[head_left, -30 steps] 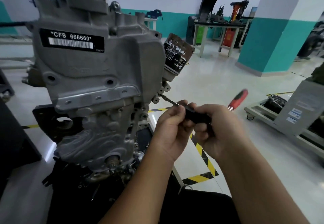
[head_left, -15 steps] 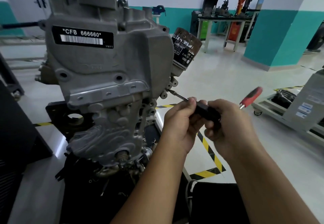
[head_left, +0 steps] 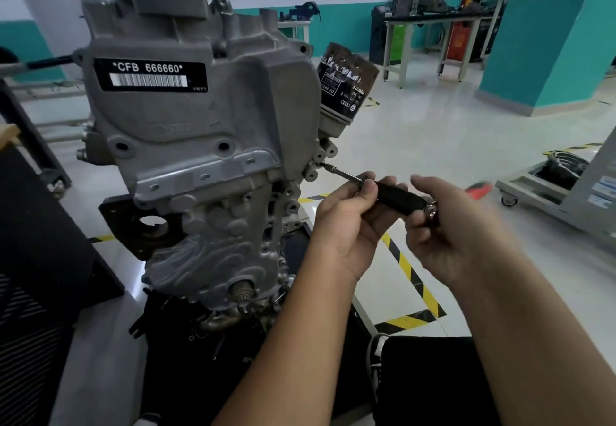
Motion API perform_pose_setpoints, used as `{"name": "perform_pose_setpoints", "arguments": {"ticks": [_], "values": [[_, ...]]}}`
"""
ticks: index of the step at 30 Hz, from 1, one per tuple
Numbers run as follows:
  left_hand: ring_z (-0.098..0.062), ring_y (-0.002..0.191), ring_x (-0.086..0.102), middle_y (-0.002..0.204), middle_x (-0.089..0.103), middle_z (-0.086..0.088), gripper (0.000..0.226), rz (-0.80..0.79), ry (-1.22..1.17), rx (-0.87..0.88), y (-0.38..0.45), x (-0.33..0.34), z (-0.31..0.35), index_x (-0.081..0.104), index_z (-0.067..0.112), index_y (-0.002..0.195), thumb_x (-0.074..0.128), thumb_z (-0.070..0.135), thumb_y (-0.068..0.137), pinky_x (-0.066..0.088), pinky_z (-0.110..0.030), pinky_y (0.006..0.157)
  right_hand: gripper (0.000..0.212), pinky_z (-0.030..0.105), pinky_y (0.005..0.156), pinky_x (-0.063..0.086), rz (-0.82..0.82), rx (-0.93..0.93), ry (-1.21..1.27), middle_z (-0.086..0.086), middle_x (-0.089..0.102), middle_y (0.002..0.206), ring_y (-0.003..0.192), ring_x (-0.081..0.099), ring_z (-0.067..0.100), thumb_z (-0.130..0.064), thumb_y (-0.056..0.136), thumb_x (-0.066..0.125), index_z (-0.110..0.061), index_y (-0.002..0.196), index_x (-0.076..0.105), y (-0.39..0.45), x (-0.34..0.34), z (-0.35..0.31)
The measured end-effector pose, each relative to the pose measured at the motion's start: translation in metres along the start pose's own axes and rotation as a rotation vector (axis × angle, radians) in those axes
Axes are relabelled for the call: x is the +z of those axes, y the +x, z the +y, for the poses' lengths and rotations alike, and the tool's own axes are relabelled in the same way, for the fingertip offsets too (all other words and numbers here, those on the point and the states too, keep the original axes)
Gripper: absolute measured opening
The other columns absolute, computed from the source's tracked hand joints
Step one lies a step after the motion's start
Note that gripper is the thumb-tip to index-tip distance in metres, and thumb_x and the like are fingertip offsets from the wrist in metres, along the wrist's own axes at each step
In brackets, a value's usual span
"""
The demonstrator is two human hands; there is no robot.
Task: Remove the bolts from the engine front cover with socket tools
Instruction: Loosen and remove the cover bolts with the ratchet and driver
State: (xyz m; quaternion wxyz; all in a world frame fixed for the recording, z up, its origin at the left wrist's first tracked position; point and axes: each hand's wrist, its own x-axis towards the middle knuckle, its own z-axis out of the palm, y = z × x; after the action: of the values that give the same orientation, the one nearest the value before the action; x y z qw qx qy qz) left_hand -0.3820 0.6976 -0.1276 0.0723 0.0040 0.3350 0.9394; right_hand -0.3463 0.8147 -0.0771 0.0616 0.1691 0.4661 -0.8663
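The grey engine front cover (head_left: 213, 132) faces me on its stand. A socket tool with a thin steel shaft (head_left: 345, 174) and a black grip (head_left: 396, 197) reaches from the right to a bolt (head_left: 324, 165) on the cover's right edge. My left hand (head_left: 346, 222) pinches the front of the black grip between thumb and fingers. My right hand (head_left: 453, 225) curls around the ratchet head (head_left: 432, 209) at the rear end of the grip. The ratchet's red handle (head_left: 479, 189) sticks out blurred past the hand.
A black oil filter (head_left: 346, 82) juts out above the bolt. Yellow-black floor tape (head_left: 410, 272) runs under my hands. A grey wheeled cart (head_left: 550, 199) stands at the right, workbenches (head_left: 433, 25) at the back, a dark panel (head_left: 40, 259) at the left.
The view has shifted, so the engine sits further right and lower in frame. The ratchet's red handle has swung down, and my right thumb has lifted off the black grip.
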Motion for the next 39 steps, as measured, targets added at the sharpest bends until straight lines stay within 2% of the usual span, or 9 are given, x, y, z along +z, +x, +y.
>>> {"name": "perform_pose_setpoints", "arguments": {"ticks": [9, 12, 19, 22, 28, 30, 34, 36, 39], "values": [[-0.020, 0.069, 0.073, 0.083, 0.074, -0.012, 0.019, 0.192, 0.030, 0.038, 0.006, 0.014, 0.004, 0.071, 0.005, 0.083, 0.073, 0.022, 0.090, 0.058, -0.026, 0.060, 0.018, 0.045, 0.068, 0.061, 0.139, -0.830, -0.885, -0.004, 0.071, 0.067, 0.061, 0.072, 0.018, -0.040, 0.078, 0.084, -0.034, 0.085, 0.069, -0.024, -0.019, 0.007], [-0.018, 0.065, 0.070, 0.083, 0.073, -0.011, 0.022, 0.236, 0.074, 0.026, 0.005, 0.013, 0.004, 0.071, 0.003, 0.089, 0.076, 0.025, 0.088, 0.056, -0.024, 0.058, 0.026, 0.050, 0.069, 0.060, 0.148, -0.837, -0.847, 0.002, 0.069, 0.064, 0.064, 0.071, 0.027, -0.057, 0.073, 0.076, -0.037, 0.088, 0.069, -0.025, -0.016, 0.004], [-0.019, 0.068, 0.071, 0.079, 0.072, -0.011, 0.012, 0.157, -0.015, 0.049, 0.007, 0.012, -0.004, 0.065, 0.005, 0.093, 0.067, 0.016, 0.093, 0.058, -0.027, 0.059, 0.047, 0.033, 0.078, 0.057, 0.155, -0.917, -0.861, -0.012, 0.072, 0.076, 0.073, 0.071, 0.008, -0.011, 0.076, 0.085, -0.054, 0.080, 0.067, -0.015, -0.019, 0.018], [-0.023, 0.074, 0.073, 0.086, 0.073, -0.013, 0.023, 0.128, -0.003, 0.026, 0.005, 0.011, -0.002, 0.065, 0.001, 0.102, 0.070, 0.021, 0.091, 0.060, -0.029, 0.063, 0.013, 0.038, 0.071, 0.060, 0.119, -0.820, -0.818, -0.010, 0.072, 0.061, 0.059, 0.072, 0.009, -0.040, 0.082, 0.078, -0.032, 0.072, 0.074, -0.016, -0.018, 0.020], [-0.040, 0.117, 0.063, 0.110, 0.070, -0.018, 0.023, 0.040, -0.038, 0.035, 0.001, 0.007, 0.000, 0.060, 0.009, 0.109, 0.066, 0.019, 0.090, 0.061, -0.040, 0.076, 0.040, 0.046, 0.051, 0.061, 0.073, -0.564, -0.456, 0.014, 0.067, 0.056, 0.046, 0.069, 0.032, -0.043, 0.087, 0.076, -0.004, 0.076, 0.071, -0.019, -0.011, 0.024], [-0.041, 0.106, 0.065, 0.109, 0.064, -0.023, 0.024, 0.062, -0.044, 0.062, 0.005, 0.010, -0.003, 0.056, 0.005, 0.115, 0.062, 0.013, 0.093, 0.062, -0.040, 0.076, 0.009, 0.038, 0.061, 0.061, 0.150, -0.735, -0.658, 0.000, 0.070, 0.059, 0.052, 0.071, 0.020, -0.031, 0.089, 0.077, -0.026, 0.083, 0.074, -0.015, -0.016, 0.028], [-0.029, 0.077, 0.071, 0.098, 0.063, -0.023, 0.013, 0.095, -0.071, 0.069, 0.015, 0.019, -0.008, 0.057, 0.001, 0.101, 0.063, 0.008, 0.093, 0.062, -0.041, 0.067, 0.031, 0.015, 0.076, 0.050, 0.259, -0.975, -0.848, -0.011, 0.070, 0.081, 0.071, 0.067, 0.006, -0.012, 0.076, 0.085, -0.039, 0.091, 0.081, -0.016, -0.022, 0.035], [-0.027, 0.074, 0.072, 0.091, 0.067, -0.018, 0.024, 0.079, -0.076, 0.077, 0.016, 0.016, -0.010, 0.057, 0.004, 0.102, 0.070, 0.014, 0.084, 0.061, -0.037, 0.063, 0.009, 0.027, 0.072, 0.057, 0.289, -0.885, -0.756, -0.010, 0.072, 0.076, 0.067, 0.072, 0.013, -0.025, 0.083, 0.081, -0.032, 0.087, 0.078, -0.015, -0.019, 0.036], [-0.028, 0.093, 0.072, 0.099, 0.074, -0.009, 0.023, -0.040, -0.078, 0.019, 0.010, 0.005, -0.009, 0.060, 0.014, 0.103, 0.069, 0.023, 0.083, 0.061, -0.043, 0.085, 0.045, 0.035, 0.061, 0.056, 0.328, -0.684, -0.641, 0.007, 0.070, 0.061, 0.060, 0.072, 0.029, -0.052, 0.094, 0.063, -0.013, 0.071, 0.066, -0.011, -0.009, 0.037]]}}
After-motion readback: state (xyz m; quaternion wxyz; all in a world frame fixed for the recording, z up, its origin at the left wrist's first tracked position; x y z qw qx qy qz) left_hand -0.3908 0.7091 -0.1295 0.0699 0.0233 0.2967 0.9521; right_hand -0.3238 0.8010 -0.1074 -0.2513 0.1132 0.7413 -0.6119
